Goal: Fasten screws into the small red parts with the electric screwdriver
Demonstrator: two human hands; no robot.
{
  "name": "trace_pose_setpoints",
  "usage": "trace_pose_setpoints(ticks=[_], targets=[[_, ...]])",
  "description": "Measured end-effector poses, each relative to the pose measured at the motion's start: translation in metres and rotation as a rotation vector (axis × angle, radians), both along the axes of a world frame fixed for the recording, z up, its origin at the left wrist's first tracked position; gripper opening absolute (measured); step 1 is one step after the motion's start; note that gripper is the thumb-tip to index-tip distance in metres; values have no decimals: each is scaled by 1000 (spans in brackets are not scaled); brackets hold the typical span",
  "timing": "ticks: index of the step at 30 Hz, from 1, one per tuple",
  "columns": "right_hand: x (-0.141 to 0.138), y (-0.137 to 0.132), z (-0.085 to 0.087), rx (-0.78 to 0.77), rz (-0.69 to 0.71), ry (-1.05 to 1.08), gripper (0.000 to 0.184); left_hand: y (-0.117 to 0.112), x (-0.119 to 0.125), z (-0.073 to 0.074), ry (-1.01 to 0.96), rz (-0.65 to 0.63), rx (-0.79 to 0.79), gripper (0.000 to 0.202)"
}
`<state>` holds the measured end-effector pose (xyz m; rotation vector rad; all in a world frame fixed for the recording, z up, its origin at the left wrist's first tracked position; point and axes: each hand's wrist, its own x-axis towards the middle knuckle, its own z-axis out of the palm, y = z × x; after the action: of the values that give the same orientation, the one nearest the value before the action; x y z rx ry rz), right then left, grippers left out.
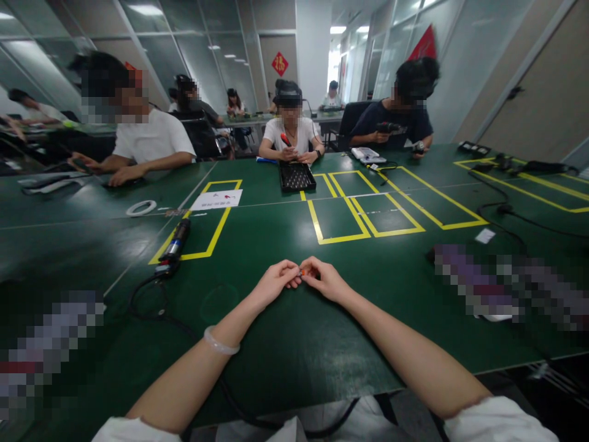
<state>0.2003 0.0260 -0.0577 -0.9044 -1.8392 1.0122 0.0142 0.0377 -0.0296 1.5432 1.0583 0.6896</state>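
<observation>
My left hand [275, 282] and my right hand [327, 279] meet over the green table [294, 344], fingertips pinched together. Between them sits a tiny orange-red part [302, 272], too small to identify. Both hands rest low on the table surface. A pale bracelet [221, 344] circles my left wrist. An electric screwdriver [175, 247] with a black cable lies to the left, inside a yellow-taped box.
A black tray [297, 177] of small parts lies across the table in front of a seated person. A white paper [216, 199] and a tape ring [141, 207] lie at left. Cables [506, 209] run at right. Other people sit around the far side.
</observation>
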Motion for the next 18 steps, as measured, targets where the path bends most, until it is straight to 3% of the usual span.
trace_pose_setpoints(ticks=[8, 18], targets=[[0, 6, -3, -143, -68, 99, 26, -7, 0, 5, 72, 40, 267, 24], [1, 2, 4, -51, -61, 33, 17, -9, -2, 5, 181, 32, 423, 16]])
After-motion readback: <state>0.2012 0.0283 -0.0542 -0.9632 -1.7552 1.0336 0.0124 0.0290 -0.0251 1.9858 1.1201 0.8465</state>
